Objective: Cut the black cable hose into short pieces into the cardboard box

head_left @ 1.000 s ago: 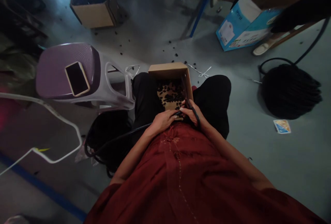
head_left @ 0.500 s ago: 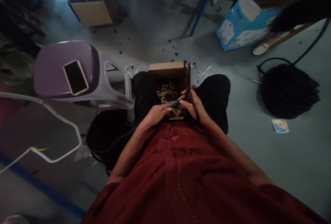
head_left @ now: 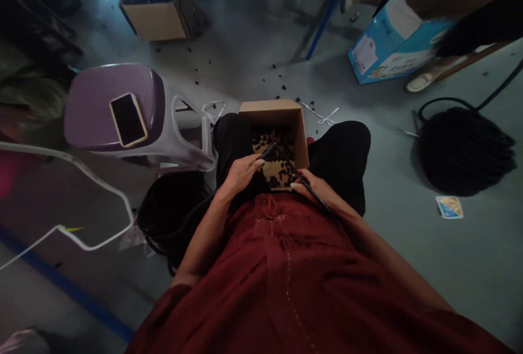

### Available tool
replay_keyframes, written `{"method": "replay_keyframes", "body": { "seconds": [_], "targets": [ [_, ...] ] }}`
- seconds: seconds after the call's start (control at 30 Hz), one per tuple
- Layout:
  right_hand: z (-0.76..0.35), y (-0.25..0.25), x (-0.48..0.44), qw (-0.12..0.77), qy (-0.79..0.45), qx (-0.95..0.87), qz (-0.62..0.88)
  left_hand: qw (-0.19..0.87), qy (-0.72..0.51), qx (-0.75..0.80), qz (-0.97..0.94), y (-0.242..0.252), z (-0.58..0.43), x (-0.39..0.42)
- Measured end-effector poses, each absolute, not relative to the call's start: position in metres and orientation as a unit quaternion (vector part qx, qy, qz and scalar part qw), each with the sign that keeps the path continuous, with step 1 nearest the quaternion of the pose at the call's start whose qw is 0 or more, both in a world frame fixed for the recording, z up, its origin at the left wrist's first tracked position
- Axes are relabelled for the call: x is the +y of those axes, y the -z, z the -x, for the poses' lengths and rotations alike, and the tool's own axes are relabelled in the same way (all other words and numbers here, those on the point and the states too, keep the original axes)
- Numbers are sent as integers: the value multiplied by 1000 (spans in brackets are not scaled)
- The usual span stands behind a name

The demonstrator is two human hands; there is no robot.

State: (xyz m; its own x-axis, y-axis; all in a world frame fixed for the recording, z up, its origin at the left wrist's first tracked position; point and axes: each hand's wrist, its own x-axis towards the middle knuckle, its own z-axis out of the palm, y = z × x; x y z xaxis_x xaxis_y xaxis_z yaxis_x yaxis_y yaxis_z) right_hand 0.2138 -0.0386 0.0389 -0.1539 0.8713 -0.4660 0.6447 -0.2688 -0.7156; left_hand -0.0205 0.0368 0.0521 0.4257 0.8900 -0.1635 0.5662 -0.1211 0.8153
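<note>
My left hand (head_left: 242, 174) is closed round a black rubber-like cord (head_left: 268, 152), whose short end sticks out past the fingers. My right hand (head_left: 314, 186) grips a dark pair of scissors (head_left: 303, 179), with the blades slanting up and left so that their tips are near the cord's end. Whether the blades touch the cord I cannot tell. Below both hands, between the knees, an open cardboard box (head_left: 269, 105) holds many small black cut pieces (head_left: 281, 174).
At left, a phone (head_left: 128, 120) lies on a purple stool (head_left: 93, 98). Beside my left leg is a black coil (head_left: 171, 201); another black coil (head_left: 466, 150) lies at right. A cardboard box (head_left: 157, 20) and a blue box (head_left: 384, 49) by a seated person stand farther off.
The scissors have swung from pointing upward to slanting left toward the cord's end. My hands have moved apart, and my right hand is lower.
</note>
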Motion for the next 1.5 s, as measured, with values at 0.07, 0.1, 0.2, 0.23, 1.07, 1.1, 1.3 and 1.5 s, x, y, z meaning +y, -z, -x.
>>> {"method": "replay_keyframes", "body": {
  "seconds": [0.07,0.1,0.2,0.23,1.07,1.1,1.3,1.5],
  "targets": [
    [-213,-38,-39,105,-475,-594,641,438,-192,502,-721,-49,20,38],
    [-213,-37,-40,101,-476,-597,638,439,-193,500,-721,-47,20,38],
    [-213,-33,-40,92,-476,-609,627,436,-196,480,-736,-41,20,38],
    [-213,-32,-39,88,-475,-612,626,433,-198,473,-741,-38,20,38],
    [-207,-31,-32,76,-498,-627,595,450,-136,430,-770,-36,20,42],
    [-208,-31,-32,75,-495,-632,592,449,-133,430,-772,-36,19,42],
    [-211,-30,-32,80,-466,-662,581,449,-130,470,-749,-34,14,40],
    [-209,-30,-35,91,-449,-669,586,454,-138,488,-732,-27,10,41]
  ]
}}
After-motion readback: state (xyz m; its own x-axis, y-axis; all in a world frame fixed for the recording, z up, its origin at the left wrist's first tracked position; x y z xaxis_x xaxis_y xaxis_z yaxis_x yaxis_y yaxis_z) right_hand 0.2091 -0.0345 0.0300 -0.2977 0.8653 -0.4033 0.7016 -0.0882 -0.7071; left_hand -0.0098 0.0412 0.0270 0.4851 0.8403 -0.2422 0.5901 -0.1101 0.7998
